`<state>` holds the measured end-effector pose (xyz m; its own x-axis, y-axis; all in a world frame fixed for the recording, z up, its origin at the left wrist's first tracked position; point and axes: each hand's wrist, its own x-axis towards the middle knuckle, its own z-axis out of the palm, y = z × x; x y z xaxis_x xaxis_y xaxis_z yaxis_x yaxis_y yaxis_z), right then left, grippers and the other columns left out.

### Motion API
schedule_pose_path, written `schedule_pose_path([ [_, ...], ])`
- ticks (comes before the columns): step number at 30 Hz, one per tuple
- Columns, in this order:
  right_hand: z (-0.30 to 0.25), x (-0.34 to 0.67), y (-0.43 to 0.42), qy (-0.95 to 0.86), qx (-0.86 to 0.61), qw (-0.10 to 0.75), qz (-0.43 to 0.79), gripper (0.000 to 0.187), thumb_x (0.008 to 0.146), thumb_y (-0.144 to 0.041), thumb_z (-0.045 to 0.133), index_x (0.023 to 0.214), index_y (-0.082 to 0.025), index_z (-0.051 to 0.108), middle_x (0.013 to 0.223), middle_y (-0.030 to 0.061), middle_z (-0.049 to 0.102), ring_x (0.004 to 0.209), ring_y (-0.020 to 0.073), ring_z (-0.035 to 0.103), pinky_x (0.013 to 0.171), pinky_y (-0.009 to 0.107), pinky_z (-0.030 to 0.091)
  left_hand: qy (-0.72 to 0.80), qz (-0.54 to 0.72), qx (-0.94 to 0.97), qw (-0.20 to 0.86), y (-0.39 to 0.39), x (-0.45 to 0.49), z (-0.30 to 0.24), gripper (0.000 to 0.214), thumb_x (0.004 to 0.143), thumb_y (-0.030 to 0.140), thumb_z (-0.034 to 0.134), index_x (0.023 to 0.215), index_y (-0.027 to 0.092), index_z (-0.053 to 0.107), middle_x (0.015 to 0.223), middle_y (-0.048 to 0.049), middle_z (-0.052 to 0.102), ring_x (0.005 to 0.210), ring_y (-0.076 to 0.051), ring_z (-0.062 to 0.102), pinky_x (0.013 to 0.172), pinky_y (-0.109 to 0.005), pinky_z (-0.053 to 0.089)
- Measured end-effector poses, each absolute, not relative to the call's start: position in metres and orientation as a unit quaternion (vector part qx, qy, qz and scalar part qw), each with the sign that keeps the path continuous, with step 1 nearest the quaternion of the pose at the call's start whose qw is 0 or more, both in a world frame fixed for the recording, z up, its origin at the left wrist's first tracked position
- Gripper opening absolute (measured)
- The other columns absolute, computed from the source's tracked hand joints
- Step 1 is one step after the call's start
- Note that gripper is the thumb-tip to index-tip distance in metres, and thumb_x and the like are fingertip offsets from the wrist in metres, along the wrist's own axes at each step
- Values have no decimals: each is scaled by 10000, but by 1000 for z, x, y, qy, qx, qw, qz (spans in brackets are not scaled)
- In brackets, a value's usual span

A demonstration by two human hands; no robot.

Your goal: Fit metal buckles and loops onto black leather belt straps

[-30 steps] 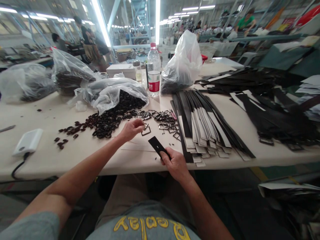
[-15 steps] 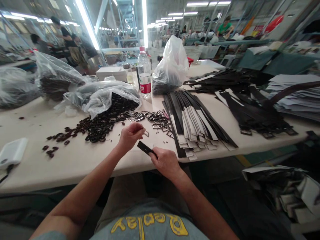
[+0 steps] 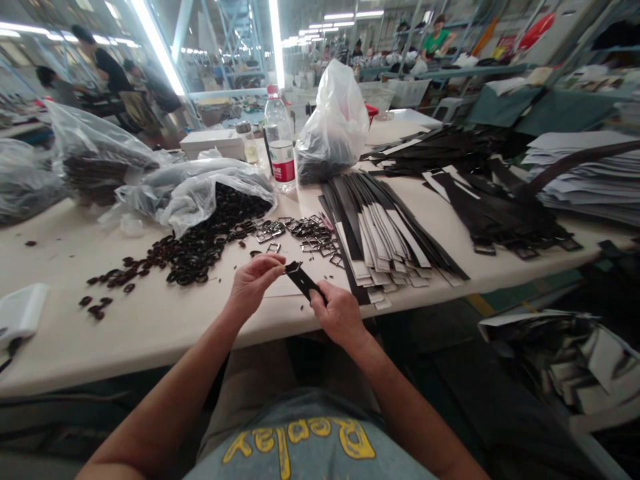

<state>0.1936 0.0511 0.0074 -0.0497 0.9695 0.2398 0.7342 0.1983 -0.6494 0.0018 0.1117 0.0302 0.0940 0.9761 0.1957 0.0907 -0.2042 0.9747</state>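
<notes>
Head view: R hand [image 3: 341,315] pinches lower end of black leather strap [image 3: 303,281], thumb on top; long axis runs diag. up-left toward L hand [image 3: 255,287]. L fingertips pressed together at strap's upper end, contact unclear; textured metal buckles [image 3: 310,235] lie beyond on table [image 3: 150,340]

A plastic water bottle [image 3: 280,143], white box [image 3: 210,144], bulging plastic bag [image 3: 336,113], spilled dark rings [image 3: 193,257], stacked black straps [image 3: 375,227]
</notes>
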Motion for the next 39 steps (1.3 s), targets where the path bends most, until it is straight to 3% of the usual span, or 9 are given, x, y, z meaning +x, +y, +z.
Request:
schedule_pose_path([
  [4,7,191,49,-689,-589,359,223,230,949,-291,448,738,-229,517,676,19,642,666,193,601,622,279,335,460,499,532,507,101,7,28,224,726,403,796,742,197,709,1066,-61,744,972,-202,664,956,-366,516],
  [12,8,195,44,-708,-523,367,301,240,914,-304,430,696,-226,493,632,6,600,608,173,561,595,265,341,464,550,506,475,100,2,28,195,733,353,822,724,187,721,1066,-64,752,1049,-209,639,963,-334,463],
  [20,4,192,44,-671,-553,393,299,237,946,-307,436,735,-224,501,617,-1,612,570,166,581,565,247,359,442,529,469,552,94,3,22,207,754,372,821,831,188,768,985,-47,768,852,-154,644,829,-289,491],
  [25,3,186,46,-658,-531,423,325,228,995,-294,420,814,-218,534,686,7,662,591,162,626,574,234,413,462,479,477,574,81,21,17,206,710,351,837,728,168,744,703,9,687,693,-118,585,724,-248,475],
  [30,0,183,47,-629,-503,463,371,229,1010,-241,398,812,-214,511,679,-5,654,558,143,645,549,215,447,453,501,460,576,71,44,10,213,682,352,825,675,166,722,678,9,652,618,-123,577,610,-255,487],
  [33,0,183,46,-617,-498,475,382,239,1025,-245,400,814,-215,508,686,-15,655,538,131,645,533,205,453,447,543,408,582,70,53,5,278,648,312,843,882,187,758,709,15,675,587,-114,567,554,-238,478],
  [37,-2,183,45,-616,-501,479,375,227,1024,-249,408,822,-217,506,673,-11,659,531,141,651,524,211,461,422,574,356,604,72,56,1,746,642,231,854,1334,290,583,848,24,727,663,-114,614,593,-214,501],
  [39,-3,182,45,-618,-501,476,374,222,1022,-255,405,831,-217,512,678,-8,663,533,144,653,524,215,464,412,577,336,621,73,56,2,749,617,206,864,1309,277,585,879,14,738,701,-119,632,607,-205,508],
])
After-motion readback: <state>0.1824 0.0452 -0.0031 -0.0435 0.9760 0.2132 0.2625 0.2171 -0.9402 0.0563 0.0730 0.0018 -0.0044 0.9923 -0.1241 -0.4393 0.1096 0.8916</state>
